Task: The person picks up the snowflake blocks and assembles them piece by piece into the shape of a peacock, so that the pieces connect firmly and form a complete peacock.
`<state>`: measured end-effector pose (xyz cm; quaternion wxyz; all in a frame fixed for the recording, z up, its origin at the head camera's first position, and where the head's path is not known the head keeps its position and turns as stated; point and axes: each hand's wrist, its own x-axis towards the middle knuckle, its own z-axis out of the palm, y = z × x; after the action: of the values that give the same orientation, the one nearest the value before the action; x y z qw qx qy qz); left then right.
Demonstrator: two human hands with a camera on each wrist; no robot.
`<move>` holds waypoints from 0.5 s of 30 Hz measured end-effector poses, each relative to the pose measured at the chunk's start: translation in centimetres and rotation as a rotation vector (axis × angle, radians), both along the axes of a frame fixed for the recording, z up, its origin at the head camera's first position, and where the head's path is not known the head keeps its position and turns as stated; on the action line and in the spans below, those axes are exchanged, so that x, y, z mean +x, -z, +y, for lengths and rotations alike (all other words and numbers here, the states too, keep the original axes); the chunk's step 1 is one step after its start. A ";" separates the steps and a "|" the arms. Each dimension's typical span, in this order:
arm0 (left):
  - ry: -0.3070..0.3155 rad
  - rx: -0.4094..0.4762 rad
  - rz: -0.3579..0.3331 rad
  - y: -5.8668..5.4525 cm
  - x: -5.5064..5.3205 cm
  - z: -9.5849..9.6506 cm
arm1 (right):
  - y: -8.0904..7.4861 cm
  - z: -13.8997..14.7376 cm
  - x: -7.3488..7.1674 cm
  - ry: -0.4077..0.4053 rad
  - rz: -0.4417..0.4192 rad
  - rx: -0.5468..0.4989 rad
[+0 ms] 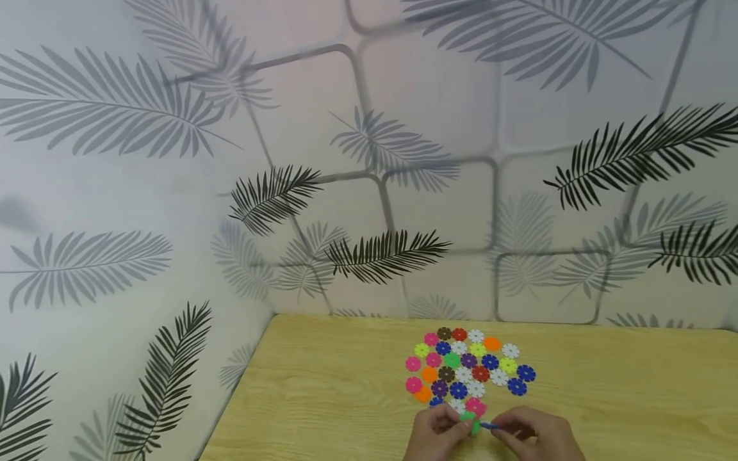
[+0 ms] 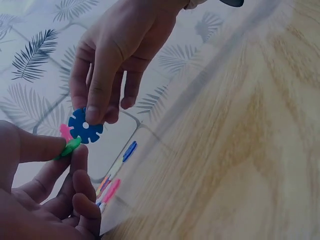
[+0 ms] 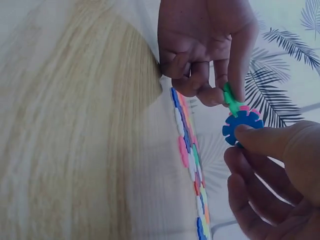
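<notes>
My left hand pinches a green notched plastic disc between thumb and fingers. Facing it, my right hand pinches a blue notched disc by its face, thumb on top. In both wrist views the blue disc's rim meets the edge of the green one, which is turned nearly side-on. A bit of pink disc shows behind them; whether it is joined to the green disc I cannot tell. Both hands are just above the table's near side.
Beyond the hands, several notched discs in many colours lie flat on the wooden table, among them a red disc, an orange disc and a dark blue disc. A leaf-patterned wall rises behind the table.
</notes>
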<state>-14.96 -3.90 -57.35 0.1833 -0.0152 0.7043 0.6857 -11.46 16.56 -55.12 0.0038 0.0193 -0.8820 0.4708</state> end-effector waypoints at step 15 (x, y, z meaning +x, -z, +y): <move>0.027 0.107 -0.057 0.0 0.5 -0.5 | 1.1 -0.3 0.5 -0.138 0.429 -0.003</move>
<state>-14.48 -4.41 -57.33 0.2132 -0.0155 0.6613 0.7190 -11.00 16.30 -56.24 0.1591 0.1790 -0.8570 0.4564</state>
